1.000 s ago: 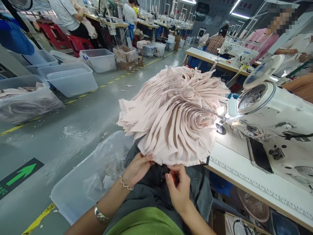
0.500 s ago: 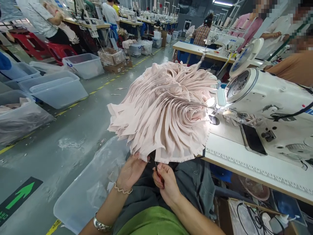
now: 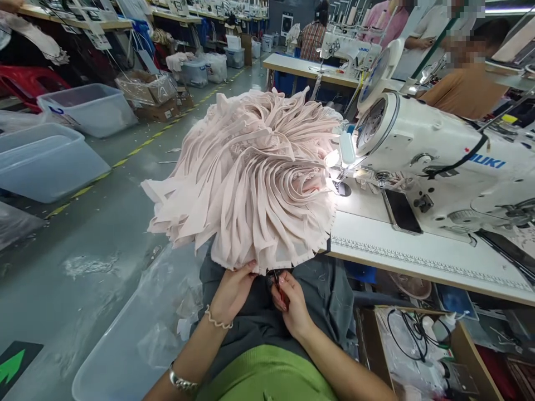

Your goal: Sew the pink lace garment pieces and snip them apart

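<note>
A large heap of pale pink fabric pieces (image 3: 251, 189), ruffled and layered, spreads from the sewing machine's needle area out over my lap. My left hand (image 3: 234, 292) pinches the near lower edge of one piece between thumb and fingers. Just to its right, my right hand (image 3: 292, 303) is closed around small scissors (image 3: 276, 284) with dark blades and a reddish handle. Their tips are close under the fabric's edge; whether they touch it I cannot tell.
The white sewing machine (image 3: 434, 145) stands on the table (image 3: 418, 259) at right, a phone (image 3: 402, 211) beside it. A clear plastic bin (image 3: 108, 340) is at my left. Below the table sits a cardboard box (image 3: 472, 345) with cables. More bins (image 3: 87, 111) line the aisle.
The view has swung to the right, so everything shifts left in the picture. My hands are closer together, and the scissors have come up against the fabric's edge near my left fingers.
</note>
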Tool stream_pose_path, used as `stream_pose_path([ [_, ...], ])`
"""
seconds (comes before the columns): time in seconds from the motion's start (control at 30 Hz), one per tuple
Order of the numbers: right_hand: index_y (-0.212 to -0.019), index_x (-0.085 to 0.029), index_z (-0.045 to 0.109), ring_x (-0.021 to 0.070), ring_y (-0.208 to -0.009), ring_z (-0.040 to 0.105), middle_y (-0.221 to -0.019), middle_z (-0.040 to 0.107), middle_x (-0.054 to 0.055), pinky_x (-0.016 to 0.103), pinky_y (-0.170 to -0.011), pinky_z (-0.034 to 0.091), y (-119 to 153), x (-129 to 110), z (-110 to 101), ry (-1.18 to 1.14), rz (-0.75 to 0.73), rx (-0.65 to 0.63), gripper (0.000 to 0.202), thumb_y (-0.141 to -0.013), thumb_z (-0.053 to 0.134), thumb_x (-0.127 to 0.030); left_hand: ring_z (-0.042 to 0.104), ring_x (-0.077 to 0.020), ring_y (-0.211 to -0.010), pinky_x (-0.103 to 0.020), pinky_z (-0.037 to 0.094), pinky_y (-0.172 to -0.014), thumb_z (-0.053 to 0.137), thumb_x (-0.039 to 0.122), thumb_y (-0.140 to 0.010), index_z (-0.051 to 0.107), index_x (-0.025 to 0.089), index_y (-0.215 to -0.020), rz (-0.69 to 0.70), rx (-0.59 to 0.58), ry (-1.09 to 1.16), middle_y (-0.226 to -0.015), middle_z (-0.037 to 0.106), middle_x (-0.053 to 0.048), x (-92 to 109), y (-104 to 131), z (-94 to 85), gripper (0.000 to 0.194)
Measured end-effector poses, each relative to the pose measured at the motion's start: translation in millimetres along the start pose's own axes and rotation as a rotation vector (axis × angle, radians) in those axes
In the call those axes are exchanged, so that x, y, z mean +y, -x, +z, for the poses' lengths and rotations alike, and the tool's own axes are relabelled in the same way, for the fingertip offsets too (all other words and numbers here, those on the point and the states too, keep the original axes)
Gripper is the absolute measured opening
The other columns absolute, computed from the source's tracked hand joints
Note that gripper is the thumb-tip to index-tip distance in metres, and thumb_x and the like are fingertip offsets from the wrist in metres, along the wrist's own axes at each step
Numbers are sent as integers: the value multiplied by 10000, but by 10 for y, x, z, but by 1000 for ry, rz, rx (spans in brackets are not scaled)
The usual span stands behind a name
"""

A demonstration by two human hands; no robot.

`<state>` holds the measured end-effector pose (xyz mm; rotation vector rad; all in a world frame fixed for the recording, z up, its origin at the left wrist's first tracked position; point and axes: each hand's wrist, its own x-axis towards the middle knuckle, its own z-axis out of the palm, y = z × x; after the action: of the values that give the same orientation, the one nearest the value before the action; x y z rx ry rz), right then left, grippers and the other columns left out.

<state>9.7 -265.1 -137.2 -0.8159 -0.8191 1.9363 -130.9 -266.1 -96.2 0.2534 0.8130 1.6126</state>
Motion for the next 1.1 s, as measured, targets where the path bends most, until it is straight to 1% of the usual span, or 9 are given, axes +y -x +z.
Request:
stream_pose_path([
  [0.07, -794, -193, 507, 22, -364, 171, -476, 402, -111, 190, -381, 92, -21, 6, 50, 2, 44, -53, 370, -802, 689, -514, 614, -208, -1140, -333, 487, -927, 747, 47, -715, 609, 290, -1219, 18, 2, 32, -1185, 699, -7, 52, 27, -22, 577],
  [0.2, -814, -173, 552, 15, -360, 186, -470, 410, -109, 189, -376, 86, -66, -2, 174, -16, 79, -126, 399, -763, 725, -529, 628, -197, -1135, -306, 493, -943, 733, 41, -723, 560, 314, -1301, -6, 4, 63, -1205, 695, 2, 84, 57, -75, 663],
  [0.37, -712, -173, 528, 19, -386, 233, -460, 390, -105, 183, -383, 82, -63, -37, 162, -6, 46, -132, 404, -733, 765, -499, 649, -191, -1095, -298, 501, -945, 717, 54, -741, 566, 282, -1309, -31, -16, 101, -1224, 688, -23, 62, 31, -72, 630],
  [0.57, -812, -170, 554, 11, -364, 193, -479, 418, -111, 186, -369, 75, -95, -49, 121, -31, 138, -164, 388, -754, 745, -502, 644, -200, -1097, -331, 502, -964, 737, 60, -718, 607, 286, -1254, -51, -17, 105, -1213, 694, -6, 46, 34, -79, 596],
  [0.73, -693, -184, 483, 11, -391, 249, -548, 498, -72, 175, -369, 75, -75, -34, 179, -68, 114, -199, 424, -702, 796, -470, 661, -199, -1059, -337, 493, -993, 724, 66, -729, 618, 263, -1243, -62, -42, 94, -1214, 693, -32, 42, 1, -128, 561],
  [0.83, -707, -184, 480, 11, -404, 264, -601, 526, -57, 171, -370, 87, -11, -7, 75, -67, 63, -172, 423, -707, 793, -468, 661, -197, -1067, -357, 469, -1029, 690, 78, -761, 596, 278, -1275, -121, -99, 104, -1203, 699, -18, -3, -51, -144, 560],
  [0.93, -765, -187, 510, 14, -393, 211, -525, 429, -97, 170, -374, 98, 19, -5, -105, -53, -69, -49, 370, -770, 741, -476, 582, -197, -1208, -348, 413, -1082, 662, 79, -781, 572, 314, -1301, -104, -133, 112, -1282, 655, 14, -58, -90, -146, 578],
  [1.0, -783, -189, 521, 19, -390, 183, -487, 372, -111, 172, -378, 107, 2, -38, -201, -36, -119, 7, 346, -800, 713, -476, 560, -194, -1235, -351, 406, -1084, 655, 65, -778, 591, 334, -1271, -91, -116, 121, -1281, 655, 34, -68, -99, -149, 565],
  [1.1, -792, -185, 538, 22, -395, 191, -487, 371, -107, 178, -386, 114, -48, -128, -236, -10, -119, -20, 344, -792, 723, -475, 587, -201, -1189, -363, 441, -1042, 661, 68, -771, 654, 313, -1173, -116, -72, 119, -1196, 700, 24, -32, -101, -167, 471],
])
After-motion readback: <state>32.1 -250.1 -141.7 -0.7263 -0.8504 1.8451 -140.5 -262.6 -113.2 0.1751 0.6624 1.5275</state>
